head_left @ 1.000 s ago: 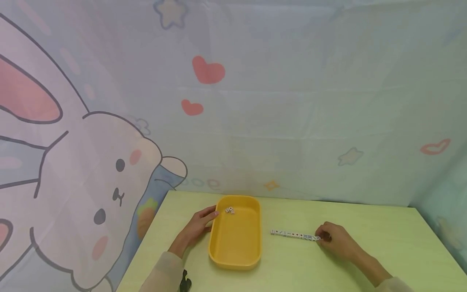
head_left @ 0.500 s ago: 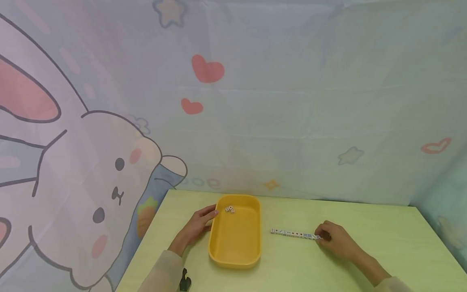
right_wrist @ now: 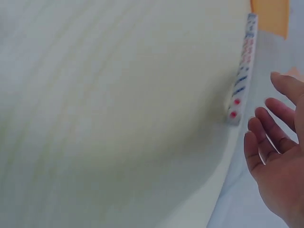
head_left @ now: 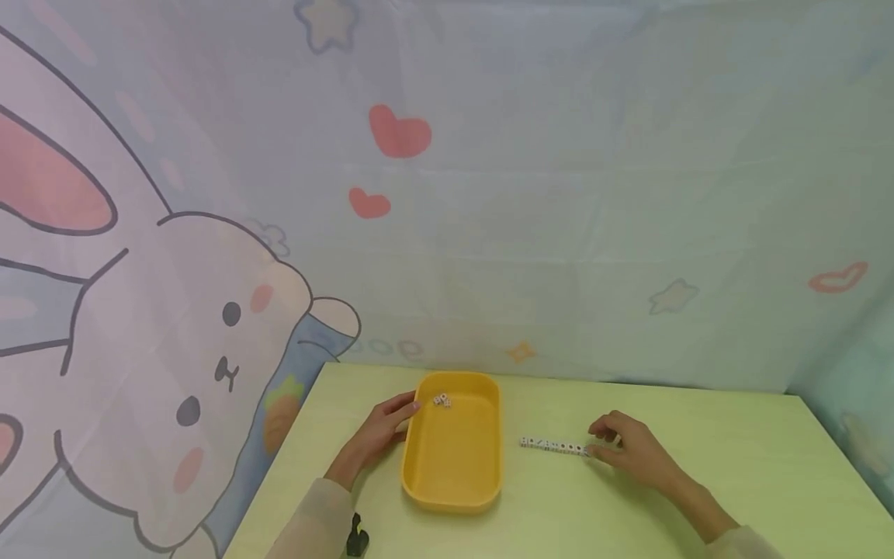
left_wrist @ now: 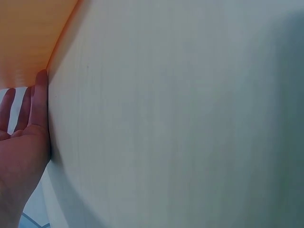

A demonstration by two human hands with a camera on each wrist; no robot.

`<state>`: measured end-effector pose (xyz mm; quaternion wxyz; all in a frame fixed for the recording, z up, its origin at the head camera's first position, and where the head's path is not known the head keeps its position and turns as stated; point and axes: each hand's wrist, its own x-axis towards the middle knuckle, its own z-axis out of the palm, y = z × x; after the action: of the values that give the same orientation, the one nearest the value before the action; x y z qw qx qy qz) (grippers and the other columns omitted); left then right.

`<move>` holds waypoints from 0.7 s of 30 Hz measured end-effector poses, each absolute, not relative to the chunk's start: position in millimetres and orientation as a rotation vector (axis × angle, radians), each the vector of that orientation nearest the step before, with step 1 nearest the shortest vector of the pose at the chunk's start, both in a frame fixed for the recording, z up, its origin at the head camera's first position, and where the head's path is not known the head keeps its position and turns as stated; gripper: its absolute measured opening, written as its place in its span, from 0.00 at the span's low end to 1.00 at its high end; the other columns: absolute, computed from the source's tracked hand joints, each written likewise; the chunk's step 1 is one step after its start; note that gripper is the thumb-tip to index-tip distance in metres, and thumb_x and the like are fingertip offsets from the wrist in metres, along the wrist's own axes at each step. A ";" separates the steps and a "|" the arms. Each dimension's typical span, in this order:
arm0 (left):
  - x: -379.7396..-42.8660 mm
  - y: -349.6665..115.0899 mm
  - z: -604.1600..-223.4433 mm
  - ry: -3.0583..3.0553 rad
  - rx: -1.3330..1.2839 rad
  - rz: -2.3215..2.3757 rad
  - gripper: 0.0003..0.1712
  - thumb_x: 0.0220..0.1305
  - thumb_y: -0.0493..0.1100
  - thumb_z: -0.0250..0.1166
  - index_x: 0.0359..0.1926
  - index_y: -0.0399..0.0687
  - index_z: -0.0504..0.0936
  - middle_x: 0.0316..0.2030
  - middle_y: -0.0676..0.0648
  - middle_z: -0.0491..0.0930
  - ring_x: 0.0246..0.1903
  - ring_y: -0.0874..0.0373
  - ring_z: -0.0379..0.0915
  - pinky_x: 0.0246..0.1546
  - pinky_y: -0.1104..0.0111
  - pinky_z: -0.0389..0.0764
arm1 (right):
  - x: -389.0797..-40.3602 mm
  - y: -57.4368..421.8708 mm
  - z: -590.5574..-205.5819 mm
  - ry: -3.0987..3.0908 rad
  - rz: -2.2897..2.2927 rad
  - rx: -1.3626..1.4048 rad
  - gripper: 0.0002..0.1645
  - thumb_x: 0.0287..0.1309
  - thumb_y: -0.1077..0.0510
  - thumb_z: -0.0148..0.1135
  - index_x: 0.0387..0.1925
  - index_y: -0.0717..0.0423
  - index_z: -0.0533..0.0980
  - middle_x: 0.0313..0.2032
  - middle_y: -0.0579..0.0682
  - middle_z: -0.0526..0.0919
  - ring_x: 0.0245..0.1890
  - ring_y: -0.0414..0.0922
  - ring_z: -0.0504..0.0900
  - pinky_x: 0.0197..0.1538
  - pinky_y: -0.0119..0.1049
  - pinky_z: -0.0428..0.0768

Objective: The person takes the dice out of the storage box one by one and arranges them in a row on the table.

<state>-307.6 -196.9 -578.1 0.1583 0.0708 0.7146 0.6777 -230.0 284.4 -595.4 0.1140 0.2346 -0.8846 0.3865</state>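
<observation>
A row of small white dice [head_left: 552, 445] with red and blue marks stretches across the table to the right of the yellow tray [head_left: 452, 508]. My right hand [head_left: 637, 453] is at the row's right end, its fingers parted and loosely bent; in the head view they cover that end. Seen from the right wrist, the hand [right_wrist: 280, 142] is beside the dice row [right_wrist: 242, 71] with nothing in its grasp. My left hand [head_left: 382, 425] touches the tray's left side. Straight fingers [left_wrist: 40, 97] lie against the orange-looking tray wall [left_wrist: 28, 42] in the left wrist view.
Several loose dice [head_left: 442, 401] lie in the tray's far left corner. A small black object [head_left: 357, 539] sits near my left forearm at the front. Behind the pale green table [head_left: 733, 450] hangs a printed cloth [head_left: 559, 194] with a rabbit.
My right hand has moved left and slightly up along the row, and its fingers have parted from the end dice they were pinching. The left hand and tray have stayed put.
</observation>
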 end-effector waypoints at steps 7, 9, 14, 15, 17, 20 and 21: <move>-308.1 -196.6 -578.5 2.048 0.211 1.941 0.34 0.80 0.52 0.63 0.77 0.41 0.70 0.74 0.38 0.70 0.63 0.45 0.78 0.57 0.57 0.85 | -243.0 232.7 -569.2 -2.550 1.182 0.735 0.13 0.66 0.55 0.75 0.49 0.52 0.84 0.43 0.48 0.84 0.41 0.41 0.80 0.42 0.35 0.83; -309.0 -196.8 -577.7 2.050 0.217 1.939 0.33 0.80 0.52 0.63 0.77 0.42 0.70 0.74 0.39 0.70 0.63 0.46 0.78 0.57 0.58 0.85 | -249.3 216.2 -561.8 -2.536 1.199 0.755 0.13 0.67 0.55 0.75 0.49 0.52 0.84 0.43 0.45 0.85 0.41 0.41 0.81 0.42 0.36 0.83; -309.8 -196.8 -575.8 2.064 0.212 1.930 0.33 0.80 0.52 0.62 0.78 0.42 0.69 0.74 0.38 0.70 0.62 0.47 0.78 0.57 0.58 0.85 | -267.3 175.1 -548.5 -2.510 1.232 0.806 0.13 0.68 0.54 0.73 0.50 0.52 0.84 0.44 0.46 0.85 0.42 0.42 0.81 0.43 0.36 0.83; -309.9 -196.6 -575.7 2.065 0.210 1.927 0.33 0.81 0.52 0.61 0.78 0.41 0.69 0.74 0.38 0.70 0.62 0.47 0.79 0.57 0.58 0.85 | -270.8 167.4 -547.2 -2.502 1.230 0.817 0.13 0.68 0.53 0.73 0.50 0.53 0.84 0.45 0.47 0.85 0.42 0.43 0.82 0.43 0.37 0.84; -309.8 -196.4 -576.0 2.065 0.210 1.926 0.33 0.81 0.52 0.61 0.78 0.41 0.69 0.74 0.37 0.70 0.62 0.47 0.79 0.57 0.58 0.85 | -277.5 153.0 -545.6 -2.487 1.222 0.833 0.13 0.68 0.53 0.73 0.50 0.54 0.85 0.45 0.50 0.86 0.43 0.46 0.82 0.43 0.38 0.84; -310.0 -196.8 -577.7 2.060 0.199 1.922 0.34 0.80 0.52 0.62 0.78 0.42 0.69 0.73 0.38 0.71 0.61 0.47 0.79 0.57 0.58 0.85 | -284.9 133.5 -542.2 -2.459 1.247 0.850 0.13 0.67 0.55 0.74 0.50 0.56 0.85 0.46 0.54 0.86 0.44 0.51 0.83 0.44 0.42 0.85; -309.9 -197.1 -578.3 2.060 0.197 1.920 0.34 0.80 0.53 0.62 0.78 0.42 0.69 0.73 0.38 0.71 0.61 0.47 0.79 0.57 0.59 0.85 | -286.5 127.5 -540.4 -2.451 1.261 0.854 0.14 0.67 0.55 0.74 0.50 0.57 0.85 0.46 0.56 0.86 0.44 0.52 0.83 0.45 0.44 0.85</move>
<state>-309.9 -197.1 -578.3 0.1586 0.0688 0.7205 0.6715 -286.5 127.5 -540.4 0.1278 0.2935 -0.8425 0.4333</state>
